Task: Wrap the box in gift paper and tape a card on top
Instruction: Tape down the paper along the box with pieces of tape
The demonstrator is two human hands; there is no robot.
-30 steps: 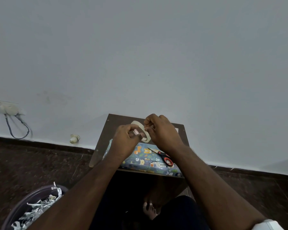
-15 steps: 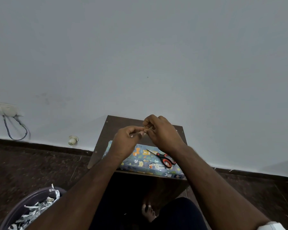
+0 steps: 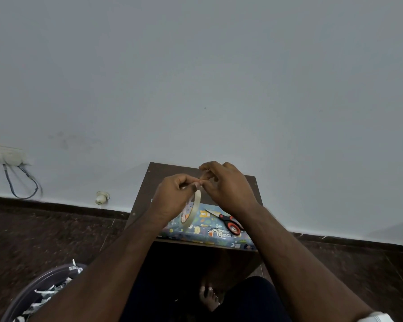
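Two hands meet above the small table, fingertips nearly touching. My left hand (image 3: 172,197) has its fingers curled in, thumb and forefinger pinched on the top of the tape roll (image 3: 191,210), which hangs below the pinch with its ring seen almost edge-on. My right hand (image 3: 228,189) is curled too, its fingertips pressed together just beside the left thumb, apparently picking at the tape's free end; I cannot tell how much tape is between them, since the strip is clear and tiny from here.

Directly beneath the hands lies the wrapped box (image 3: 209,231), already covered in blue gift paper printed with cartoon animals, among them a spotted leopard and a yellow bear. A short dark line of print sits next to the leopard, too small for me to read. Scissors (image 3: 228,223) with red-and-black handles rest on top of the box, blades pointing toward the left hand.

The box sits at the near edge of the brown table (image 3: 172,170), which stands against a pale wall. My bare foot (image 3: 209,296) shows under the table. At lower left, a dark bin (image 3: 33,289) holds paper scraps. On the wall at far left, a socket (image 3: 7,155) has a looped cable hanging from it.
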